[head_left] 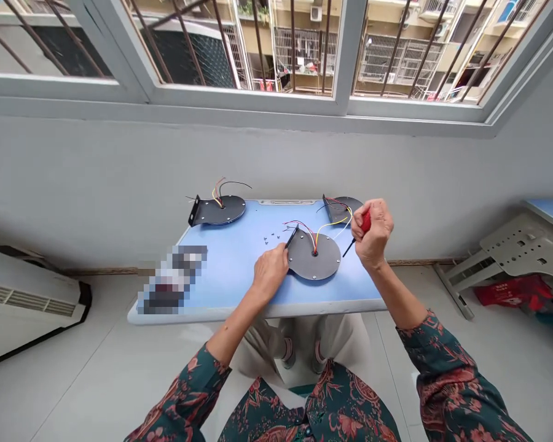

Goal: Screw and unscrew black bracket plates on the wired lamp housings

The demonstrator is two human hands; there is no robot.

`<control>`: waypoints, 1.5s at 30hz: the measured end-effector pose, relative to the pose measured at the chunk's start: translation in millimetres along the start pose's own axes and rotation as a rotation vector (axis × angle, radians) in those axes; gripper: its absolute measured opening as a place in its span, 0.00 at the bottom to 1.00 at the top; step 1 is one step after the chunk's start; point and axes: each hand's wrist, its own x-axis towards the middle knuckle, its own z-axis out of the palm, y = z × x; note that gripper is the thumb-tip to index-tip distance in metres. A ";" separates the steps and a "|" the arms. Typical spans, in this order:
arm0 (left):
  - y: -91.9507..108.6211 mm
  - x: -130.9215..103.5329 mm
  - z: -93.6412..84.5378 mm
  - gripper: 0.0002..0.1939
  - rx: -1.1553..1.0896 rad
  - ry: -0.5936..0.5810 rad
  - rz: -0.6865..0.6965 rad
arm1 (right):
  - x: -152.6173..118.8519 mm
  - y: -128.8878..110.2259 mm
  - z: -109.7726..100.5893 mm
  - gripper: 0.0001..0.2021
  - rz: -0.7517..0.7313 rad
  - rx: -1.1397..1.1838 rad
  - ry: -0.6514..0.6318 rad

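A round black plate with an upright bracket (314, 258) lies on the blue table in front of me, screws around its rim and red, yellow, white and black wires rising from its centre. My left hand (271, 270) is closed on the bracket at its left side. In my right hand (373, 234) is a screwdriver (366, 222) with a red handle, wrapped in a fist. Its dark shaft slants down to the left, the tip close to the plate's right rim. Several small dark screws (273, 237) are scattered left of the plate.
Two similar black plates with wires stand at the back: one at the left (223, 210), one at the right (338, 210) partly behind my right hand. A blurred patch (177, 279) covers the table's left side. The wall and barred window (249, 49) rise behind the table.
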 end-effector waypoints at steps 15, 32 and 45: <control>-5.5 12.9 1.1 0.21 0.028 0.018 -0.027 | -12.0 20.9 1.8 0.20 0.084 0.051 -0.067; -10.0 17.7 2.8 0.22 0.006 0.014 -0.017 | -11.8 14.9 1.8 0.19 0.089 0.042 -0.013; -14.0 31.1 1.5 0.21 -0.021 0.024 0.022 | -16.6 15.0 4.2 0.16 0.177 0.056 -0.321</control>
